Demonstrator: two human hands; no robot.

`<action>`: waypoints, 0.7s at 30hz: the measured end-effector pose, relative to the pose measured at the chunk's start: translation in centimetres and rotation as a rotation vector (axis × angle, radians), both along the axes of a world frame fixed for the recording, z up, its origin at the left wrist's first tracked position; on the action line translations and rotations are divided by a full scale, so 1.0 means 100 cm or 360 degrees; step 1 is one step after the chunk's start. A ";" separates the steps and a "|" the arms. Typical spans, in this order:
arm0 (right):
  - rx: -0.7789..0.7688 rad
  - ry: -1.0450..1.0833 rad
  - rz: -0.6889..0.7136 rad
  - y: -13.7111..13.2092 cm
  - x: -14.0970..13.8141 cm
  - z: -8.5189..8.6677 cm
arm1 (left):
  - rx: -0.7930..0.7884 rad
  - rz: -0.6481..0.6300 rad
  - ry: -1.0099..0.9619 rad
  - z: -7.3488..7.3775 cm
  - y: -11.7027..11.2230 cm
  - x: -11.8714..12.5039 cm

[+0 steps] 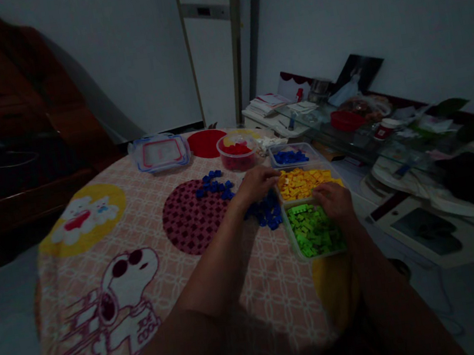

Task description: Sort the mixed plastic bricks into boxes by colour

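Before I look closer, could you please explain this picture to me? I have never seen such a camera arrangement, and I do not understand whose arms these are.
No machine is visible: these are a person's own bare arms. The camera is worn on that person's head, looking forward and down, so the arms enter from below.

A patterned cloth covers the table. On the right, clear plastic containers hold blue pieces, yellow pieces and green pieces. Loose blue pieces lie on the cloth. Farther back are a round tub of red pieces and a clear container with blue edging.

The left hand and right hand are both at the yellow pieces. It is too dark to tell whether either holds one.
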State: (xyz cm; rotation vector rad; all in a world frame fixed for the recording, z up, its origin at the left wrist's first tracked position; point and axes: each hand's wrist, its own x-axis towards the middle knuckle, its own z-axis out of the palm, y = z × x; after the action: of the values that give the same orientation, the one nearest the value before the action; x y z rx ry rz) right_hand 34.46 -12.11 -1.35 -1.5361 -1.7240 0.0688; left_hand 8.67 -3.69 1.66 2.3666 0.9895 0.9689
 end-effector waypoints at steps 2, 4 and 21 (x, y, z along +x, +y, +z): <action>0.0038 0.0154 -0.0083 0.000 0.000 0.002 | -0.0112 -0.0283 0.0001 0.010 -0.013 0.010; 0.0050 0.0366 -0.0188 -0.001 0.002 0.005 | -0.0194 -0.0569 0.0071 0.015 -0.025 0.020; 0.0018 0.0431 -0.0119 -0.006 0.031 0.012 | -0.0222 -0.0036 0.0214 0.023 -0.009 -0.016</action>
State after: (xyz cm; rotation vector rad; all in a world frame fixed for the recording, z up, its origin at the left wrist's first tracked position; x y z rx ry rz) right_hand 37.61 -12.70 -0.15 -1.5061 -1.4505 0.2180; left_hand 7.10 -4.60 3.95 2.3452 1.0415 0.7153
